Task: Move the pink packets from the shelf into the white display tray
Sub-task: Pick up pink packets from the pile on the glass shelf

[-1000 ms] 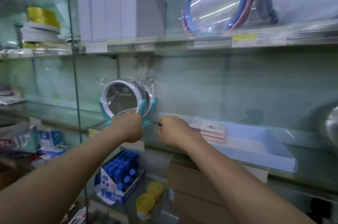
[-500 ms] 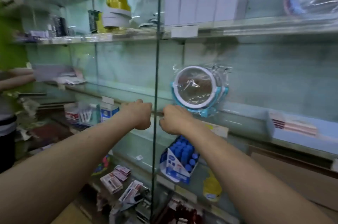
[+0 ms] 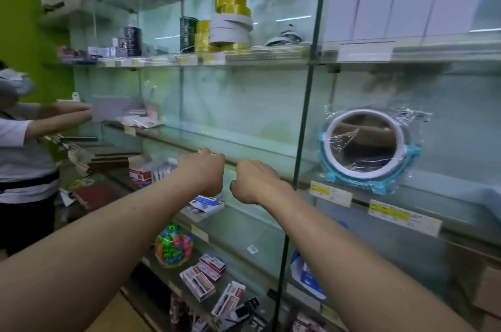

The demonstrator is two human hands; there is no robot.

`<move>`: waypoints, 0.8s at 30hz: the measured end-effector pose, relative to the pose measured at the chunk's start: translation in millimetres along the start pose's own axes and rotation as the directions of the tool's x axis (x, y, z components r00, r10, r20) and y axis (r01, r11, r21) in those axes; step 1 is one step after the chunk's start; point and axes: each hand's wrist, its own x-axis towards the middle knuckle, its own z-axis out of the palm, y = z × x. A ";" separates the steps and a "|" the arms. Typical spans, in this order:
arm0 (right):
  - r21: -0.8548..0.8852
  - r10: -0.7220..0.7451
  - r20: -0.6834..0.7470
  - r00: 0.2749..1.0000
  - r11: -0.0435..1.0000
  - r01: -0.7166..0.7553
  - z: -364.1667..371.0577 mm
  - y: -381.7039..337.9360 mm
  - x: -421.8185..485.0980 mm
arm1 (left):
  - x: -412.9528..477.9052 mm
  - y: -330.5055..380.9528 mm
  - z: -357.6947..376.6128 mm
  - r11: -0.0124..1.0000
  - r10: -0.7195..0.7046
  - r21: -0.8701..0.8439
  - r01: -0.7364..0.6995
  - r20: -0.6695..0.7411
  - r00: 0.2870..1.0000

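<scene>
Both my hands hang as fists in front of the middle glass shelf's front edge point(image 3: 260, 166). My left hand point(image 3: 202, 171) is just left of my right hand point(image 3: 253, 182), a small gap between them, and I see nothing in either. A blurred pile of pinkish-white packets point(image 3: 141, 120) lies on the same shelf far to the left, well away from my hands. Only a pale blue sliver at the far right edge could be the white display tray; I cannot tell.
Another person point(image 3: 24, 142) stands at the left, hands at the pile with a flat grey packet point(image 3: 116, 110). A plastic-wrapped round mirror point(image 3: 366, 147) stands right of the vertical glass divider point(image 3: 306, 115). Tape rolls point(image 3: 230, 25) sit above; a jar of coloured pieces point(image 3: 173, 245) and small boxes point(image 3: 208, 269) below.
The view has swung left: mirror and tray slid to the right, the tray with its pink packets leaving the frame. My closed hands travelled left along the shelf edge.
</scene>
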 end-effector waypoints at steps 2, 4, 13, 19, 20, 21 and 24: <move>-0.005 -0.009 0.003 1.000 1.000 0.009 5.5 -9.6 17.3 | 10.2 -15.2 6.4 1.000 -0.012 -0.003 0.012 0.016 1.000; 0.002 -0.027 0.014 1.000 1.000 0.027 10.9 -20.3 34.5 | 21.8 -30.4 13.5 0.999 -0.029 -0.018 0.029 0.029 0.999; 0.052 -0.098 0.029 0.995 0.994 0.096 37.2 -63.3 141.4 | 100.9 -99.3 37.7 0.993 -0.109 0.049 0.107 0.046 0.993; 0.076 -0.104 -0.013 0.994 0.992 0.105 46.5 -76.7 220.5 | 165.7 -136.4 49.7 0.987 -0.137 0.086 0.133 0.039 0.990; 0.078 -0.107 -0.021 0.994 0.991 0.108 47.9 -79.0 232.6 | 175.1 -141.6 52.4 0.987 -0.140 0.087 0.136 0.042 0.989; 0.075 -0.107 -0.022 0.994 0.991 0.108 50.1 -81.3 244.5 | 184.2 -146.5 55.4 0.987 -0.143 0.086 0.139 0.046 0.989; 0.069 -0.111 0.001 0.994 0.992 0.110 57.5 -87.8 274.1 | 209.0 -161.4 65.7 0.986 -0.150 0.082 0.144 0.061 0.987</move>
